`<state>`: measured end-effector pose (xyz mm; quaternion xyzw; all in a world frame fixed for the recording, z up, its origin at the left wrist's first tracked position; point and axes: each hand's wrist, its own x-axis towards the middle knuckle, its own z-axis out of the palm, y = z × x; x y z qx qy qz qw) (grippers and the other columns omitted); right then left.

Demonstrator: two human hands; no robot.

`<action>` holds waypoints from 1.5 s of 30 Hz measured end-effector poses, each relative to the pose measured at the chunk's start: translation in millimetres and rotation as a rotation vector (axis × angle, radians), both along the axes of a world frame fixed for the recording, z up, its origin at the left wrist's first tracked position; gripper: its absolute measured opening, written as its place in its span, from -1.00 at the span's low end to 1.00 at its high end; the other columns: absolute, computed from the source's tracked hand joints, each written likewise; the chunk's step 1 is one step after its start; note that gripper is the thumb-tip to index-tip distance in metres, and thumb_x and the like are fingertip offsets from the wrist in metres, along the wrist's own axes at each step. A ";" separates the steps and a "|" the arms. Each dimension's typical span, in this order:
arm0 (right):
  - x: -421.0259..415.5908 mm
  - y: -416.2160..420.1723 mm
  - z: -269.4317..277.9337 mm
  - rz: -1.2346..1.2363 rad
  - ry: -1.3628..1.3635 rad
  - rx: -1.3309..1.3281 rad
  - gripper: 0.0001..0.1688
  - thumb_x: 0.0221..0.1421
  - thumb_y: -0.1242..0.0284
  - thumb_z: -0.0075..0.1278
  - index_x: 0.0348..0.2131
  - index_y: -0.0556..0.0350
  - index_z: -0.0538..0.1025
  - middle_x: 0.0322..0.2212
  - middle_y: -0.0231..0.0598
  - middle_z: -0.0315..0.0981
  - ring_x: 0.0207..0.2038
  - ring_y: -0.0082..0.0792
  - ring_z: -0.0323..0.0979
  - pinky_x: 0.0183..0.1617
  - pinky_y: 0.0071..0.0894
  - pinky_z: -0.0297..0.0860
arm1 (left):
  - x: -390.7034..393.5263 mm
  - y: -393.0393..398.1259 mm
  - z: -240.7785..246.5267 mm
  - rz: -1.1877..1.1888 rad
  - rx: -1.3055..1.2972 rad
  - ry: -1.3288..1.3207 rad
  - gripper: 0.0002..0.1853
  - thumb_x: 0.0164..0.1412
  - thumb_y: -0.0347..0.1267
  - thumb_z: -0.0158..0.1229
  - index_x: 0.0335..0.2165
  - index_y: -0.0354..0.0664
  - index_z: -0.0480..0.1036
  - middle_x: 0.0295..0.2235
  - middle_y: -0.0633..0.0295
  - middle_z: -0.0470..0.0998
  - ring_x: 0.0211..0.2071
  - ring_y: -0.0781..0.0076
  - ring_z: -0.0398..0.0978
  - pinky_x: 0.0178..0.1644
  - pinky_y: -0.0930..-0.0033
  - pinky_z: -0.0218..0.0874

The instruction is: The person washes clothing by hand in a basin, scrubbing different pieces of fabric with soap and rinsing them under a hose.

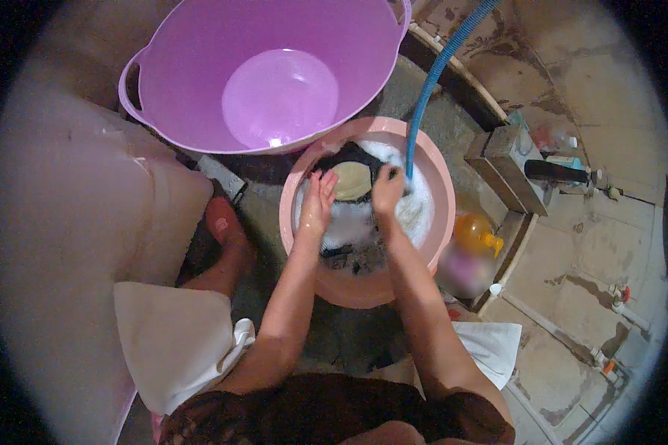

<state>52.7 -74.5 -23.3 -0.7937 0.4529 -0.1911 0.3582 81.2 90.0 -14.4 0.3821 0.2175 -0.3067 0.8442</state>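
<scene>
A pink plastic basin (441, 183) holds water with white suds and dark cloth (350, 153). Over the basin, my left hand (318, 203) is turned on its edge, its fingertips against the left side of a pale, rounded pad or cup (354, 182) that lies on the dark cloth. On the pad's other side, my right hand (388, 189) has its fingers curled at the edge of the dark cloth; the fingertips are partly hidden. A blue corrugated hose (431, 83) comes down into the basin just beyond my right hand.
A large purple tub (172, 72) with handles stands beyond the basin, overlapping its rim in view. To the right are an orange pump bottle (473, 229), a stone block (504, 167) with bottles near it, and pipes along the tiled wall. A large pale surface (89, 194) bounds the left.
</scene>
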 end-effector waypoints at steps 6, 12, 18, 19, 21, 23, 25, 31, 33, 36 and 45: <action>-21.6 -19.1 -44.1 0.746 0.383 -0.191 -0.52 0.06 0.22 -0.03 -0.21 0.32 0.39 -0.32 0.23 0.41 -0.22 0.19 0.38 -0.14 0.01 0.30 | -28.8 -11.2 -10.6 -0.142 0.219 -0.083 -0.49 0.22 0.02 -0.01 -0.03 -0.09 0.32 -0.11 0.37 0.42 -0.05 0.49 0.34 -0.06 0.21 0.22; -22.3 40.1 62.6 0.540 0.252 0.014 -0.61 0.10 0.24 -0.02 -0.28 0.26 0.43 -0.33 0.20 0.46 -0.24 0.15 0.43 -0.22 -0.04 0.34 | -13.6 -3.8 34.8 -0.189 0.047 0.337 -0.36 0.14 0.20 -0.04 -0.09 -0.09 0.37 -0.19 0.26 0.46 -0.18 0.37 0.42 -0.19 0.17 0.30; -63.9 117.6 93.4 0.985 0.154 -0.118 -0.75 0.04 0.25 -0.01 -0.35 0.02 0.49 -0.44 -0.07 0.45 -0.34 0.00 0.45 -0.27 -0.13 0.36 | -33.7 20.1 4.2 -0.075 -0.231 0.424 -0.46 0.13 0.06 0.05 -0.10 -0.11 0.43 -0.27 0.18 0.53 -0.30 0.29 0.49 -0.18 0.25 0.34; -61.5 105.0 71.8 0.992 0.284 -0.254 -0.74 0.05 0.24 -0.03 -0.37 0.03 0.49 -0.45 -0.06 0.45 -0.35 0.01 0.45 -0.28 -0.13 0.37 | -47.1 10.5 0.8 -0.056 -0.207 0.416 -0.47 0.16 0.02 0.00 -0.08 -0.13 0.39 -0.29 0.19 0.52 -0.34 0.31 0.48 -0.22 0.28 0.33; -22.7 52.5 87.9 0.443 0.326 -0.004 -0.67 0.08 0.22 -0.09 -0.42 0.11 0.51 -0.46 -0.03 0.47 -0.36 0.03 0.45 -0.27 -0.13 0.37 | -64.8 -13.2 35.0 -0.095 -0.030 0.317 -0.49 0.22 -0.05 -0.11 -0.01 -0.17 0.30 -0.33 0.21 0.49 -0.43 0.38 0.46 -0.33 0.37 0.32; -19.4 33.6 76.7 0.270 0.394 -0.071 -0.64 0.08 0.21 -0.08 -0.45 0.14 0.51 -0.45 0.00 0.48 -0.37 0.06 0.45 -0.27 -0.12 0.36 | -75.4 -36.5 38.8 -0.185 0.057 0.093 -0.53 0.23 -0.07 -0.07 -0.05 -0.18 0.33 -0.36 0.27 0.47 -0.45 0.45 0.44 -0.37 0.42 0.31; -24.3 77.5 65.4 0.299 0.177 -0.135 -0.67 0.06 0.18 -0.04 -0.49 0.05 0.52 -0.45 -0.01 0.51 -0.41 0.10 0.47 -0.33 -0.06 0.38 | -86.4 -1.6 -16.3 -0.135 -0.220 0.126 -0.56 0.23 -0.12 -0.05 -0.06 -0.20 0.32 -0.29 0.26 0.46 -0.35 0.43 0.45 -0.29 0.33 0.32; -29.9 74.3 65.8 0.309 0.259 -0.194 -0.56 0.12 0.18 -0.11 -0.48 0.23 0.53 -0.49 0.14 0.48 -0.40 0.13 0.46 -0.29 -0.04 0.37 | -71.1 -0.6 40.1 -0.032 -0.329 0.348 -0.61 0.24 -0.20 -0.11 -0.04 -0.17 0.32 -0.15 0.23 0.44 -0.18 0.34 0.44 -0.12 0.24 0.32; -4.9 20.1 55.3 0.157 0.405 0.017 -0.48 0.11 0.17 -0.10 -0.49 0.36 0.53 -0.52 0.23 0.47 -0.37 0.19 0.46 -0.25 -0.03 0.35 | -54.3 -4.3 47.5 -0.154 -0.209 0.242 -0.53 0.17 -0.23 0.09 0.02 -0.18 0.27 -0.09 0.24 0.41 -0.12 0.35 0.41 -0.02 0.26 0.26; -3.1 -37.7 28.6 -0.232 0.080 0.202 -0.50 0.08 0.18 -0.03 -0.49 0.39 0.48 -0.56 0.10 0.49 -0.49 0.03 0.42 -0.32 -0.09 0.29 | -22.3 -21.7 43.0 -0.073 0.216 -0.095 -0.32 0.09 -0.17 0.22 0.07 -0.23 0.13 -0.07 0.10 0.37 -0.08 0.22 0.37 -0.02 0.21 0.22; -8.0 85.0 10.4 0.900 0.264 -0.156 -0.72 0.02 0.52 -0.09 -0.20 0.19 0.38 -0.18 0.17 0.29 -0.08 0.07 0.25 -0.05 -0.11 0.24 | -52.2 65.8 -86.6 -0.751 1.171 -1.064 -0.25 0.02 -0.41 0.11 0.18 -0.29 0.04 0.01 -0.28 0.28 0.01 -0.28 0.25 0.08 0.05 0.13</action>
